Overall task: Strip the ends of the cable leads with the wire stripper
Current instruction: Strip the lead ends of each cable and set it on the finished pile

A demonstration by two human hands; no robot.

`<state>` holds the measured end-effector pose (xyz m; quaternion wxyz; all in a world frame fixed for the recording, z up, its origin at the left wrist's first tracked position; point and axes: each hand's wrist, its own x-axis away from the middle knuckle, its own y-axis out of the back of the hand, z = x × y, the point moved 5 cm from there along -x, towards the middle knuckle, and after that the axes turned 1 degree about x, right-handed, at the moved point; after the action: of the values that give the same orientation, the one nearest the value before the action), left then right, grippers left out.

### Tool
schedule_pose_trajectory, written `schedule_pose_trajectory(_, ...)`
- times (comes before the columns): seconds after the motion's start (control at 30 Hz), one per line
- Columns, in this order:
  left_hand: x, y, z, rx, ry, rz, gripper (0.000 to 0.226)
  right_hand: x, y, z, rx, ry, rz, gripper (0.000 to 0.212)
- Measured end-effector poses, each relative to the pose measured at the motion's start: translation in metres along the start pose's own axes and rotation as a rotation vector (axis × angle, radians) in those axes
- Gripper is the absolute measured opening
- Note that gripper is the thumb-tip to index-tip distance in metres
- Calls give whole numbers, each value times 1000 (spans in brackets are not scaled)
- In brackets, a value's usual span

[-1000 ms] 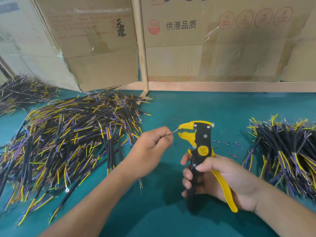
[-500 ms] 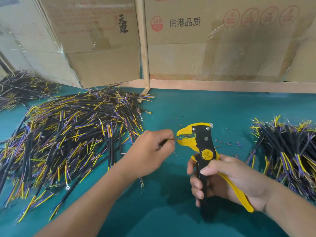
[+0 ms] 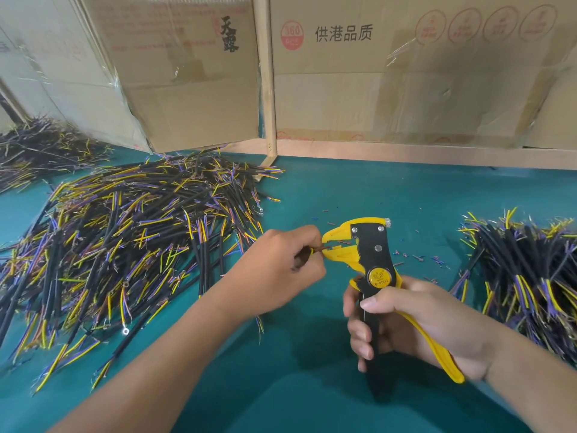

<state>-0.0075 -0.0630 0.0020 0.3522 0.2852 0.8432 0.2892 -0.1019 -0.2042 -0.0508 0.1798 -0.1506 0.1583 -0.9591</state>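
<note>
Left hand [image 3: 281,267] pinching a cable lead [image 3: 315,250] into the wire stripper [image 3: 373,260] mouth, right hand [image 3: 415,323] gripping its handles

surface: green table [image 3: 359,189] | on it: cable piles left [image 3: 131,242], right [image 3: 527,270]; insulation scraps [image 3: 418,257]

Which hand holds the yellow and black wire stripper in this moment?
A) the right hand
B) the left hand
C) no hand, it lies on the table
A: the right hand grips the handles of the wire stripper, while the left hand pinches a cable lead at its jaws.
</note>
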Motion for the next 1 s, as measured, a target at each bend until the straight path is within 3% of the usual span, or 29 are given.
schedule_pose_trajectory(0.2,0,0,0,8,-7,-1,21,1,-2,0,30,-10,-15,19)
schedule_pose_trajectory(0.33,0,-1,4,40,10,-14,9,1,-1,0,64,-2,-4,17)
schedule_pose_trajectory(0.6,0,-2,10,108,33,-32,6,-2,2,-2,19,11,-68,25)
schedule_pose_trajectory(0.77,-3,5,2,-92,-77,-163,5,-3,0,-2,-37,21,-58,26)
schedule_pose_trajectory(1.0,-1,-4,5,169,30,-236,18,-4,-2,0,-113,46,-52,24)
